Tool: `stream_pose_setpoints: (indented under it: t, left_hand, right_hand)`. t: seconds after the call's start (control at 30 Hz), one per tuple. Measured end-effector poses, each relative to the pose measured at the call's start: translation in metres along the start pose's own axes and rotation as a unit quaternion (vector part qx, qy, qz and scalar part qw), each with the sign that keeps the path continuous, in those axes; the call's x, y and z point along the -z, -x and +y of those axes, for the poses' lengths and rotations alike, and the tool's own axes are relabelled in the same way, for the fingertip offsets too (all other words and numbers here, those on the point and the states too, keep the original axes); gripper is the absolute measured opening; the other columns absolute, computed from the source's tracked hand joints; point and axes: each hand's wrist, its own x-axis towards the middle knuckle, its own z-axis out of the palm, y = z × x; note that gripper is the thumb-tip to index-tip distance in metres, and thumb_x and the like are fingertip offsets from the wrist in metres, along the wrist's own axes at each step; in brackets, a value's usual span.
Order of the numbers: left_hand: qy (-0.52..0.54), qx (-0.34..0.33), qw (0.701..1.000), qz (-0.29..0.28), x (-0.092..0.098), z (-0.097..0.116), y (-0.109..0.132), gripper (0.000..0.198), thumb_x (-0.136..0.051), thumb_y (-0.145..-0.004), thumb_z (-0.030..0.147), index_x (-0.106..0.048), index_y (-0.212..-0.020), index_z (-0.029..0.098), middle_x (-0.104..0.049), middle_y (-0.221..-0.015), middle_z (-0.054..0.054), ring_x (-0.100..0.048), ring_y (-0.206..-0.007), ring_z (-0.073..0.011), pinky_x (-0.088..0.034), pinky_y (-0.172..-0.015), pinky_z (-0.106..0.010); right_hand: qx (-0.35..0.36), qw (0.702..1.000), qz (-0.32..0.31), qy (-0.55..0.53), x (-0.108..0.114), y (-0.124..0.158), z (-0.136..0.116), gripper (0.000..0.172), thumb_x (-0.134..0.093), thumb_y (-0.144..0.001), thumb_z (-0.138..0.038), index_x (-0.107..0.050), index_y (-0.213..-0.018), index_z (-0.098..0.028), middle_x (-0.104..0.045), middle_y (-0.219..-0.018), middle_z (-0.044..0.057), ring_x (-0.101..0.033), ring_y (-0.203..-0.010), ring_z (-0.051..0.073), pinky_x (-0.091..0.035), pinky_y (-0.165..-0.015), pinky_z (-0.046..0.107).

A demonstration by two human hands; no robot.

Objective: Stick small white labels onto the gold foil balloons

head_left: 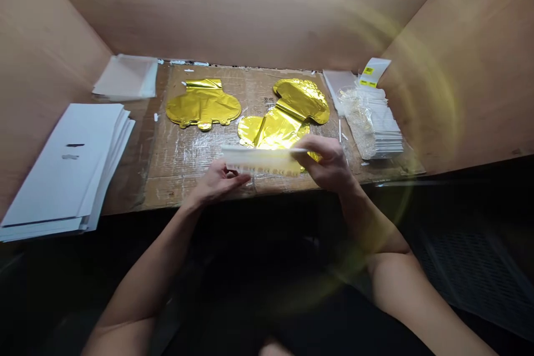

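Brown board walls (250, 16) close in on a work surface laid with a scuffed cardboard sheet (169, 183), its face glossy in places with what looks like clear tape. At the near edge, a person's left hand (219, 182) pinches one end of a pale flat piece (267, 161) while the right hand (327, 162) grips the other; the piece is held just above the surface, in front of the gold foil. Blur hides whether it is a sleeve or a card, though a row of faint printed marks runs along its lower side.

The work appears to be under way, with this piece in hand and not set down. Plenty of material seems to be left: a rounded, lobed foil shape (203, 107) lies flat at left, and a creased, mirror-bright foil pile (292, 108) overlaps at right. No finished item can be picked out with certainty.

Smooth white sheets (62, 161) fan out in a stack at near left, below filmy translucent sleeves (127, 76) at far left. On the right, crinkled clear plastic partly covers a ribbed bundle of white strips (386, 122), with a yellow-marked label sheet (377, 70) beyond.
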Motion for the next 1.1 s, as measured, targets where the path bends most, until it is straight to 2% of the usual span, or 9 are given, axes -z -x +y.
stream_pose_setpoints:
  t: [0.07, 0.17, 0.3, 0.37, 0.43, 0.5, 0.63, 0.8, 1.1]
  left_hand:
    - [0.011, 0.007, 1.0, 0.007, -0.004, 0.001, 0.0, 0.044, -0.09, -0.077, 0.052, -0.079, -0.102, 0.017, -0.083, -0.096, -0.011, -0.078, -0.086, -0.0264, -0.065, -0.076, -0.036]
    - [0.012, -0.005, 0.998, 0.062, -0.01, 0.005, -0.001, 0.046, -0.096, -0.069, 0.045, -0.082, -0.102, 0.017, -0.083, -0.092, -0.01, -0.078, -0.081, -0.0257, -0.065, -0.073, -0.036]
    - [-0.032, -0.036, 0.994, 0.097, -0.018, 0.01, -0.004, 0.039, -0.095, -0.069, 0.04, -0.084, -0.099, 0.018, -0.084, -0.091, -0.008, -0.079, -0.079, -0.0245, -0.064, -0.072, -0.034]
    - [-0.03, -0.037, 0.995, 0.087, -0.02, 0.012, -0.006, 0.036, -0.094, -0.071, 0.04, -0.084, -0.098, 0.018, -0.084, -0.091, -0.008, -0.079, -0.08, -0.024, -0.064, -0.074, -0.034]
    - [-0.007, -0.02, 0.998, 0.059, -0.017, 0.014, -0.009, 0.037, -0.092, -0.073, 0.04, -0.083, -0.101, 0.017, -0.084, -0.094, -0.009, -0.079, -0.083, -0.025, -0.065, -0.077, -0.036]
    - [0.048, 0.009, 0.998, 0.035, -0.009, 0.017, -0.012, 0.042, -0.086, -0.079, 0.043, -0.08, -0.11, 0.017, -0.083, -0.1, -0.011, -0.08, -0.089, -0.0266, -0.066, -0.082, -0.04]
    - [0.149, 0.041, 0.988, 0.022, 0.006, 0.022, -0.019, 0.052, -0.07, -0.09, 0.055, -0.073, -0.124, 0.016, -0.081, -0.108, -0.014, -0.078, -0.095, -0.0282, -0.065, -0.083, -0.044]
    - [0.042, 0.032, 0.998, 0.033, 0.0, 0.023, -0.029, 0.033, -0.081, -0.087, 0.047, -0.072, -0.097, 0.018, -0.072, -0.079, -0.004, -0.067, -0.067, -0.0174, -0.055, -0.061, -0.029]
    - [-0.031, 0.011, 0.996, 0.088, -0.01, 0.023, -0.046, 0.033, -0.073, -0.091, 0.046, -0.067, -0.079, 0.017, -0.063, -0.069, -0.001, -0.054, -0.062, -0.0135, -0.043, -0.055, -0.026]
  right_hand:
    - [0.067, 0.99, -0.12, -0.034, 0.007, 0.007, -0.009, 0.02, -0.068, -0.105, -0.04, -0.079, -0.1, -0.025, -0.078, -0.1, 0.008, -0.073, -0.093, 0.021, -0.056, -0.086, 0.035]
    - [0.116, 0.953, -0.27, -0.066, 0.009, 0.014, -0.01, 0.037, -0.077, -0.095, -0.057, -0.081, -0.115, -0.027, -0.078, -0.119, 0.012, -0.074, -0.11, 0.027, -0.058, -0.096, 0.04]
    - [0.044, 0.987, -0.139, 0.068, -0.013, 0.009, 0.008, 0.05, -0.08, -0.093, -0.056, -0.075, -0.132, -0.024, -0.074, -0.133, 0.016, -0.069, -0.124, 0.034, -0.053, -0.106, 0.049]
    - [0.018, 0.983, -0.137, 0.123, -0.029, 0.004, 0.019, 0.047, -0.082, -0.093, -0.047, -0.074, -0.13, -0.02, -0.076, -0.123, 0.015, -0.071, -0.116, 0.033, -0.053, -0.1, 0.044]
    - [-0.011, 0.978, -0.157, 0.136, -0.041, 0.0, 0.028, 0.027, -0.08, -0.095, -0.036, -0.076, -0.115, -0.018, -0.078, -0.104, 0.011, -0.071, -0.095, 0.027, -0.051, -0.085, 0.036]
    - [-0.043, 0.979, -0.161, 0.114, -0.048, -0.002, 0.032, 0.01, -0.075, -0.097, -0.028, -0.075, -0.096, -0.018, -0.074, -0.087, 0.006, -0.064, -0.079, 0.02, -0.044, -0.074, 0.03]
    - [-0.095, 0.986, -0.136, 0.015, -0.054, -0.002, 0.032, 0.016, -0.073, -0.096, -0.028, -0.07, -0.083, -0.018, -0.067, -0.078, 0.0, -0.055, -0.071, 0.014, -0.039, -0.069, 0.027]
    - [-0.133, 0.983, -0.116, -0.05, -0.064, -0.001, 0.036, 0.018, -0.071, -0.095, -0.036, -0.073, -0.089, -0.018, -0.065, -0.075, -0.001, -0.053, -0.071, 0.014, -0.04, -0.066, 0.026]
    - [-0.054, 0.998, -0.013, 0.043, -0.08, 0.002, 0.047, 0.018, -0.06, -0.103, -0.024, -0.078, -0.105, -0.02, -0.078, -0.093, 0.005, -0.067, -0.081, 0.018, -0.049, -0.077, 0.03]
